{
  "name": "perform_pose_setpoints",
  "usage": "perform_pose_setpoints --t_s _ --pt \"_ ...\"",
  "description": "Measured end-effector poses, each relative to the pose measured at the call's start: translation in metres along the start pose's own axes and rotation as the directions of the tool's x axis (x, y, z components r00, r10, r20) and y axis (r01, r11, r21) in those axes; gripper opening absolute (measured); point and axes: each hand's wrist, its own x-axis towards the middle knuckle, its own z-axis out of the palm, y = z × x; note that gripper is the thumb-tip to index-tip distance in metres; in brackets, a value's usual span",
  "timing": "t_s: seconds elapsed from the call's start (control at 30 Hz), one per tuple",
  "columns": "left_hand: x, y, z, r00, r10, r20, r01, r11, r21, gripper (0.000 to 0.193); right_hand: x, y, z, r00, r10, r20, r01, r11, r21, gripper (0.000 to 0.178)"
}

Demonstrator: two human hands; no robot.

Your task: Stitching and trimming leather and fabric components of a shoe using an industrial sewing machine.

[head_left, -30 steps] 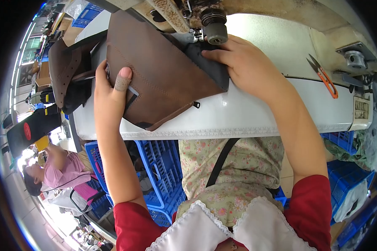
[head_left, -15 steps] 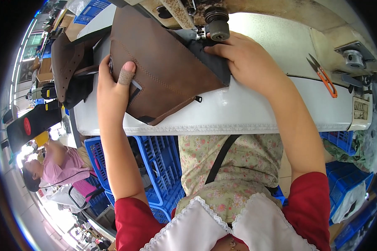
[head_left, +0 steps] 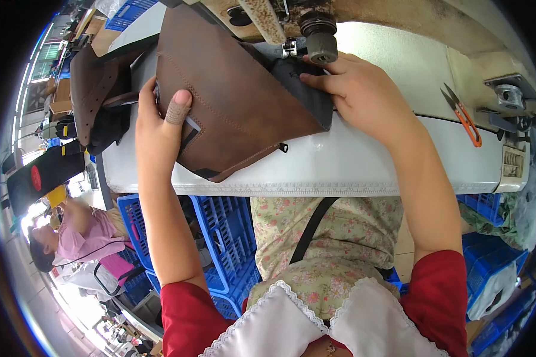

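A brown leather piece (head_left: 238,101) with stitched seams, a black lining and a zipper pull (head_left: 283,147) lies on the white sewing machine bed (head_left: 339,160). It looks like part of a bag. My left hand (head_left: 164,119), its thumb wrapped in a tan bandage, grips the left side, thumb on top and fingers underneath. At the black lining (head_left: 304,83) on the far right, my right hand (head_left: 357,89) has its fingers pressed to the fabric beside the presser foot (head_left: 289,47). Some of its fingertips are hidden behind the machine's round knob (head_left: 321,46).
Orange-handled thread snips (head_left: 463,116) lie on the bed at right. More brown and black leather parts (head_left: 95,89) hang off the left end. Blue crates (head_left: 226,232) stand below the bed, and another blue crate (head_left: 488,262) is at right. A person in pink (head_left: 89,238) sits far left.
The view has shifted slightly. Both hands keep their hold on the leather piece, which shows little movement against the presser foot.
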Motion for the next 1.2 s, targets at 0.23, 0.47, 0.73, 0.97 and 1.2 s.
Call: perform_pose_setpoints --t_s 0.23,0.47,0.73,0.97,1.2 --pt "0.003 -0.004 -0.002 1.000 0.017 -0.005 -0.017 0.999 0.041 0.093 0.000 -0.001 -0.003 1.000 -0.015 0.003 0.015 1.000 -0.001 0.034" --pt "0.008 -0.005 -0.002 1.000 0.027 -0.008 -0.027 0.999 0.029 0.096 0.000 -0.002 0.002 1.000 -0.025 -0.009 0.025 1.000 0.004 0.036" --pt "0.011 -0.010 0.001 0.997 0.057 -0.046 -0.057 0.998 -0.005 0.096 0.001 -0.001 0.005 0.998 -0.024 -0.049 0.024 1.000 -0.018 0.034" --pt "0.006 -0.002 0.001 0.998 0.019 -0.053 -0.017 0.999 0.044 0.093 0.004 0.001 0.005 0.999 0.010 -0.048 -0.009 1.000 0.006 0.033" --pt "0.004 0.001 0.000 0.999 0.021 -0.040 -0.019 0.999 0.038 0.090 0.006 0.000 0.001 0.999 0.044 -0.028 -0.044 0.999 0.011 0.034"
